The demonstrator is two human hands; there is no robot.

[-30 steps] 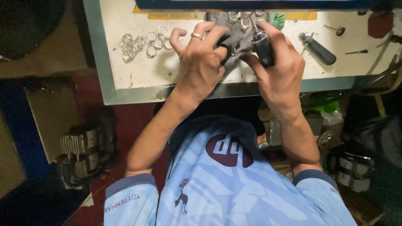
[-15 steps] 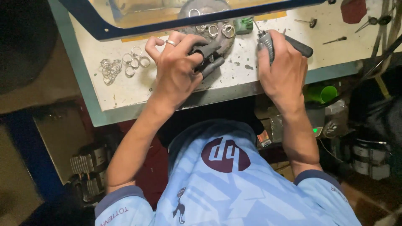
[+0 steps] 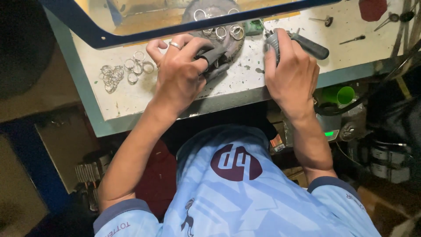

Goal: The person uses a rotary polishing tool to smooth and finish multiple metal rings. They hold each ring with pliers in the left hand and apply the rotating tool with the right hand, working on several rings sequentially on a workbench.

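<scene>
My left hand (image 3: 180, 72), with a ring on one finger, grips a dark grey cloth-wrapped piece (image 3: 215, 60) at the edge of a round dark pad (image 3: 209, 9). My right hand (image 3: 290, 71) is closed around a grey-handled rotary tool (image 3: 272, 40), its tip pointing toward the pad. Several metal rings (image 3: 222, 31) lie on the pad just beyond my left fingers. A cluster of more metal rings (image 3: 124, 71) rests on the white worktop (image 3: 131, 98) to the left of my left hand.
A blue-framed clear panel (image 3: 184, 27) stands over the back of the bench. A black-handled tool (image 3: 312, 46) lies beside my right hand. Small screwdrivers (image 3: 353, 39) and a red object (image 3: 372, 8) sit at the far right. A green cup (image 3: 342, 94) sits below the bench edge.
My hands have drawn apart: the right hand with the tool moved right, away from the piece held in my left. The view has tilted, bringing the blue-framed panel in.
</scene>
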